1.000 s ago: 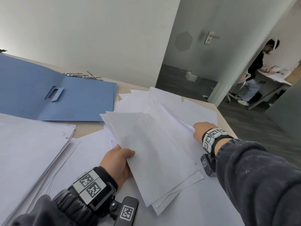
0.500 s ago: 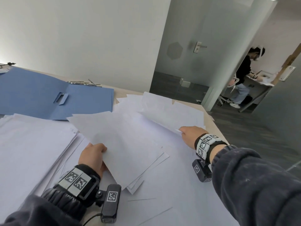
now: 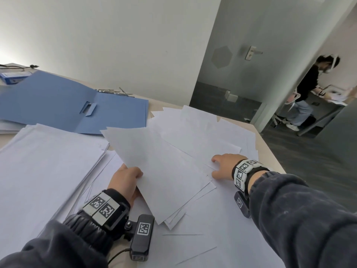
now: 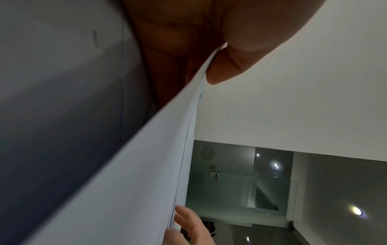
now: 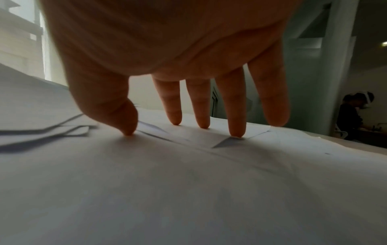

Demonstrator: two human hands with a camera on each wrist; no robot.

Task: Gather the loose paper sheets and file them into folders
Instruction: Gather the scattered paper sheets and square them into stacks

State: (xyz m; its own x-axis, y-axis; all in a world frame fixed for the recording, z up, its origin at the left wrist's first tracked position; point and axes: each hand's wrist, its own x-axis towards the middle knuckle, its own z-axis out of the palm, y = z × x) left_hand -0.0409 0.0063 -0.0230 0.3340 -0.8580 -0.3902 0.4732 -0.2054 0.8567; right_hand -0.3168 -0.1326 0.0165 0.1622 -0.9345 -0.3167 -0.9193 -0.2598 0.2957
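Note:
My left hand [image 3: 126, 177] pinches a thin bundle of white sheets [image 3: 158, 167] by its near-left edge, thumb on top; the left wrist view shows the thumb [image 4: 226, 66] pressed on the bundle's edge [image 4: 184, 149]. My right hand [image 3: 224, 165] lies on loose white sheets [image 3: 202, 136] spread at the table's right. In the right wrist view its straight fingertips [image 5: 236, 132] press down on those sheets [image 5: 188, 182]. An open blue folder [image 3: 63, 105] lies at the back left. A tall stack of white paper [image 3: 44, 161] sits at the left.
The table edge [image 3: 270, 149] runs along the right, with dark floor beyond. Metal clips [image 3: 114, 91] lie behind the folder, and a blue box [image 3: 13, 76] sits at the far left. A person [image 3: 307, 89] works at another desk through the doorway.
My left hand with its bundle swung left, then came back toward the middle. My right hand drew back toward me and now lies flat on the loose sheets.

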